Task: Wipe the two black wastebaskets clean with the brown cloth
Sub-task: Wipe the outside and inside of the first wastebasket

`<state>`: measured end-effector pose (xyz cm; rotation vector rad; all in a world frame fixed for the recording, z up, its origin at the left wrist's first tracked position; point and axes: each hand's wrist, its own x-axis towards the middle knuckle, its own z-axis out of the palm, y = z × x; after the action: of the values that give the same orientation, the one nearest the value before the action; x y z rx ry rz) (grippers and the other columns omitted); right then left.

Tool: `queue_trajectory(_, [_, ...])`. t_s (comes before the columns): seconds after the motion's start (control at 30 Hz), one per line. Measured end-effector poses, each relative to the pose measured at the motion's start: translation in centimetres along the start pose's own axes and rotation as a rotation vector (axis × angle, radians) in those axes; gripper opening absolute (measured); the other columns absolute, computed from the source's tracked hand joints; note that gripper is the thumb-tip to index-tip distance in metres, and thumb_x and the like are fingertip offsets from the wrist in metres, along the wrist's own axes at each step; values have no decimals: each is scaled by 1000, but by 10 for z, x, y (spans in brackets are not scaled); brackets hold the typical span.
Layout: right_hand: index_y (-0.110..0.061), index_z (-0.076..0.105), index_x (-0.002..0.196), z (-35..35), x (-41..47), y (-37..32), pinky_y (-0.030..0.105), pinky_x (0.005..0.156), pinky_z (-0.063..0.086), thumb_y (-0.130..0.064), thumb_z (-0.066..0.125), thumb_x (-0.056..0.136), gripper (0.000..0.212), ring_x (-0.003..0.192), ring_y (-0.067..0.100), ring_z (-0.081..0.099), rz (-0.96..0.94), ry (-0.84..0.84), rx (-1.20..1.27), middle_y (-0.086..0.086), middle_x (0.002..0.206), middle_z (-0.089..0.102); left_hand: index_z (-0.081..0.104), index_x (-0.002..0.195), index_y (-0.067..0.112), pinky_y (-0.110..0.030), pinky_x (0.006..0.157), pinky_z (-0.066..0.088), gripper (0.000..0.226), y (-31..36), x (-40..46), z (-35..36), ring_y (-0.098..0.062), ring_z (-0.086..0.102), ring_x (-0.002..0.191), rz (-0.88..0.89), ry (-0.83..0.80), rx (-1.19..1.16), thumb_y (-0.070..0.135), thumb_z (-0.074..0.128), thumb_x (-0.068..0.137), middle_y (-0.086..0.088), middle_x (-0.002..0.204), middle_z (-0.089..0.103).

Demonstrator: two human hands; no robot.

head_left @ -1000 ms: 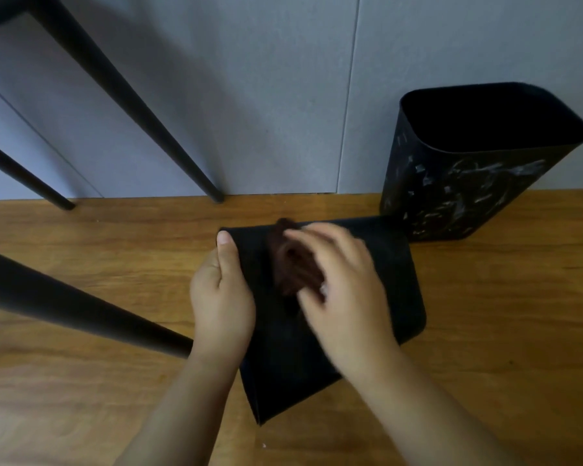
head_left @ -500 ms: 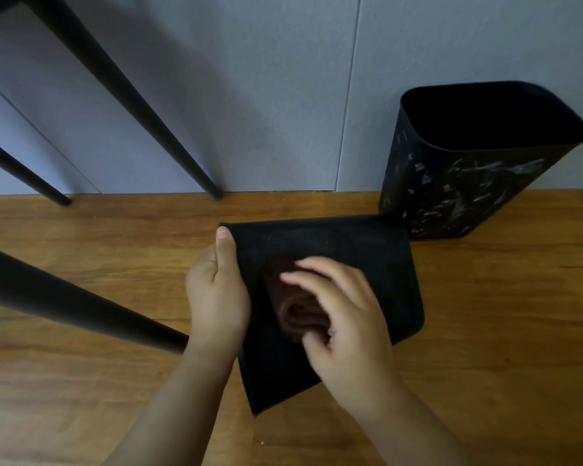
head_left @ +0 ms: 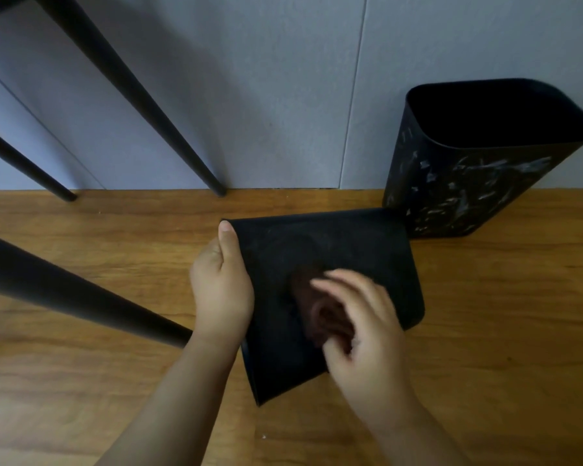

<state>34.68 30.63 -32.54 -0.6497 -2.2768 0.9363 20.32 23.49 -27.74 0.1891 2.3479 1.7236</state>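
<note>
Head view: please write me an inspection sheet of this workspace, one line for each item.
Surface: brown wood-grain floor, bare where visible.
Job's things: one black plastic wastebasket lying on its side under the hands; a second upright black wastebasket with whitish smears by the wall; crumpled brown cloth pressed on the lying one.
Clutter: nothing seen.
Grippers: left hand grips the lying wastebasket's edge, thumb on top; right hand, blurred, holds the cloth with curled fingers.
Cables: nothing seen.
Surroundings: grey panelled wall; slanted black furniture legs at left.
</note>
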Motion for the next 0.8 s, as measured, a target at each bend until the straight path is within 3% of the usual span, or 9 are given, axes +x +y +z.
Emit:
queue_trajectory(0.13, [-24,56,128,5,15,-5,38,106,44,-19,59,77,52,128,9,44,231,173,-3,-10,133,48,45,65,15,-34,57,39,50,2,0,3,-22,42,59,-3,10,7,45,30,101,-4,59,41])
queue_trajectory(0.3, [-32,53,131,17,-2,-34,31,105,41,-28,51,75,56,129,8,43,-32,-72,38,-13,136,45,50,71,11,-38,63,42,49,2,5,4,-25,46,64,31,17,14,46,32,101,-11,69,48])
queue_trajectory(0.4, [-29,59,125,11,-12,-15,35,97,46,-22,54,71,55,123,9,47,-120,-136,32,-12,132,49,47,69,15,-37,64,42,49,1,4,1,-25,47,66,4,10,22,49,31,100,-9,68,47])
queue_trajectory(0.5, [-26,61,122,2,-13,9,39,99,46,-19,52,67,56,122,11,48,-89,-76,-14,-10,129,52,42,65,19,-34,61,39,48,-2,5,-1,-20,43,61,-13,27,35,48,30,100,-2,61,42])
queue_trajectory(0.67, [-24,57,127,6,9,5,41,103,46,-14,60,75,53,128,10,43,223,169,-26,-10,132,47,44,67,16,-35,60,40,47,-2,6,1,-22,43,62,-6,13,15,46,30,101,-2,60,41])
queue_trajectory(0.8, [-28,55,129,16,14,-25,40,106,43,-23,55,74,55,130,11,41,36,16,-18,-11,137,45,48,70,14,-34,59,40,47,1,7,3,-21,44,60,45,-21,44,45,31,101,-6,63,44])
